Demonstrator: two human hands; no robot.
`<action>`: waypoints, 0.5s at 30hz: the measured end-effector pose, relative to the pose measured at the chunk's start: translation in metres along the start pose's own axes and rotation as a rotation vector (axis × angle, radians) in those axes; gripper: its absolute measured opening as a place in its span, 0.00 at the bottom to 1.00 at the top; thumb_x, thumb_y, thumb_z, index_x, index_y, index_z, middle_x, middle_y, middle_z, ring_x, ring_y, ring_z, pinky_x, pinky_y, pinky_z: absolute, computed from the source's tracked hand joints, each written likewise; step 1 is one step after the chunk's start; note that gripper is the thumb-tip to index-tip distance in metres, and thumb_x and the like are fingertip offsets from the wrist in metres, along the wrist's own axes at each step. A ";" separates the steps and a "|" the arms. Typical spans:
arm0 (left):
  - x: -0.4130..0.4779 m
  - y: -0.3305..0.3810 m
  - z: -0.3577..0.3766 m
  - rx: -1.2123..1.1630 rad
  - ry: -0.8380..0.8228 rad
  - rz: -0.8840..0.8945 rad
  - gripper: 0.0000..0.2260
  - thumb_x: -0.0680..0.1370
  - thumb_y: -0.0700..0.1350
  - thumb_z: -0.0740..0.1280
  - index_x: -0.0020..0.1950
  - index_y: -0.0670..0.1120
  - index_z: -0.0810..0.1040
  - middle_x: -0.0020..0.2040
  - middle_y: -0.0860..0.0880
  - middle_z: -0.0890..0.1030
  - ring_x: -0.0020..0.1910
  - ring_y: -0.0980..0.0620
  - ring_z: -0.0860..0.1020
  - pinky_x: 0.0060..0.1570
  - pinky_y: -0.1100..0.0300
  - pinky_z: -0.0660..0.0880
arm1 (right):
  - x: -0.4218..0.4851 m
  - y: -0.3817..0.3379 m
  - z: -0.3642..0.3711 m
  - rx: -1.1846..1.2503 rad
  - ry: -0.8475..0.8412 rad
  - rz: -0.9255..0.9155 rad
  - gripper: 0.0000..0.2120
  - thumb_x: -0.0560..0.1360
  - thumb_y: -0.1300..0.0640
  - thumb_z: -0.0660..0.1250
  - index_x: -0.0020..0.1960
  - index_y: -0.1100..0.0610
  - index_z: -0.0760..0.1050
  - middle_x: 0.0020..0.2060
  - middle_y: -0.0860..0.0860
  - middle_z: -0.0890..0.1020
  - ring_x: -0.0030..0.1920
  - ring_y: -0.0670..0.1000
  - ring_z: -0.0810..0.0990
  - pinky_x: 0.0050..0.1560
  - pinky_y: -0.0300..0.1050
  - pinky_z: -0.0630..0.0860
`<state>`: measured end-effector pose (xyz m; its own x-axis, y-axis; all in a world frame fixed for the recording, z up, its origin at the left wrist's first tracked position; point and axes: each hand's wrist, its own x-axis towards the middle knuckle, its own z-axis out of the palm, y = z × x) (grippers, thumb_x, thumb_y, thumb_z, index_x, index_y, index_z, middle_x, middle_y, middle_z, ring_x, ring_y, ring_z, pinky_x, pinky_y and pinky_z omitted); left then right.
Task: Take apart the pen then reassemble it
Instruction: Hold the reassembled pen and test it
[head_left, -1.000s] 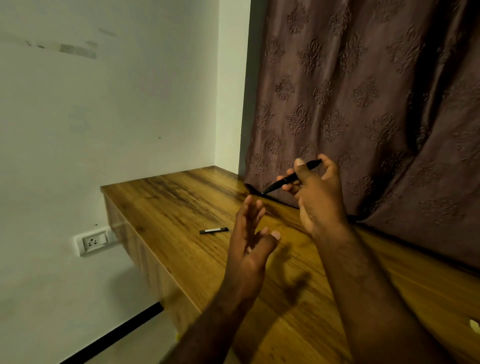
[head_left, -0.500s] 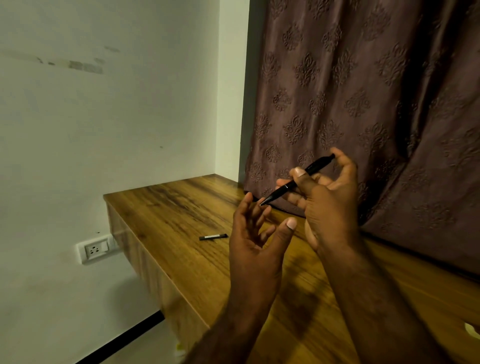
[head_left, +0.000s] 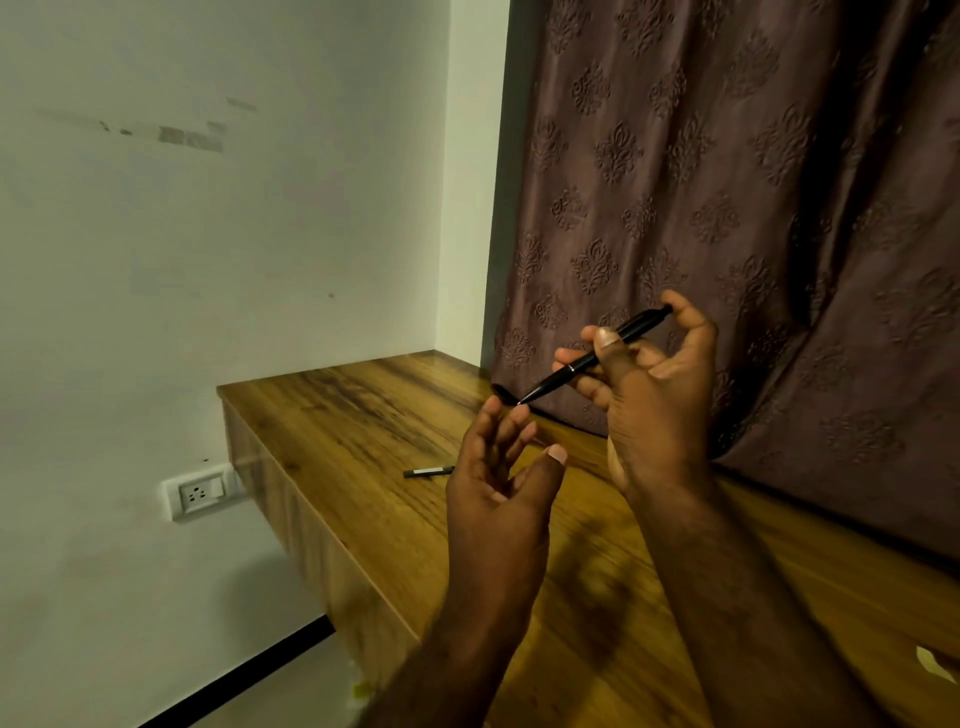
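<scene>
Head view shows a wooden counter (head_left: 363, 415) below the right hand (head_left: 649, 395), its fingers (head_left: 605, 343) clamped on a black pen (head_left: 582, 364) held in the air, tip pointing at the left hand (head_left: 498, 478), whose fingers are spread and empty. Light, stiff and probably slick, the pen is best taken on each side of its thin ring joint; a small dark part (head_left: 428, 472) lies on the counter, well apart

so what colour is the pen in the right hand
Black, with a thin silver ring around the middle; the pen shows best in the head view, held in the right hand.

wooden desk (head_left: 363, 415) against the wall, small dark pen part (head_left: 428, 472) lying flat on it, near its left edge
</scene>
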<state>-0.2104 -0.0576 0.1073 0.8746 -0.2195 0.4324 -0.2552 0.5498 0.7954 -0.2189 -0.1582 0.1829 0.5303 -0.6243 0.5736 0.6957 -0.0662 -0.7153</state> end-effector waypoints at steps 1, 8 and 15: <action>-0.001 0.001 0.000 -0.001 0.003 -0.003 0.28 0.74 0.36 0.70 0.69 0.55 0.67 0.60 0.55 0.80 0.61 0.60 0.77 0.50 0.67 0.78 | -0.001 -0.001 0.000 -0.009 0.004 -0.006 0.25 0.78 0.68 0.63 0.67 0.48 0.61 0.45 0.57 0.84 0.39 0.55 0.86 0.41 0.50 0.83; -0.007 0.006 0.002 -0.005 0.029 -0.001 0.26 0.74 0.35 0.69 0.67 0.55 0.69 0.60 0.55 0.80 0.60 0.59 0.78 0.49 0.67 0.78 | -0.002 -0.005 0.000 0.040 -0.010 -0.018 0.25 0.78 0.68 0.63 0.68 0.48 0.61 0.46 0.58 0.83 0.39 0.57 0.86 0.39 0.46 0.82; -0.008 0.007 0.005 0.015 0.038 0.000 0.26 0.74 0.35 0.69 0.68 0.55 0.69 0.60 0.55 0.81 0.59 0.60 0.78 0.48 0.66 0.78 | 0.001 -0.003 -0.004 0.026 -0.043 -0.064 0.26 0.77 0.67 0.64 0.69 0.47 0.62 0.43 0.56 0.85 0.40 0.58 0.86 0.38 0.47 0.82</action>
<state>-0.2209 -0.0564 0.1114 0.8897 -0.1885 0.4159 -0.2611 0.5373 0.8020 -0.2228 -0.1617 0.1841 0.5043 -0.5851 0.6351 0.7409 -0.0847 -0.6663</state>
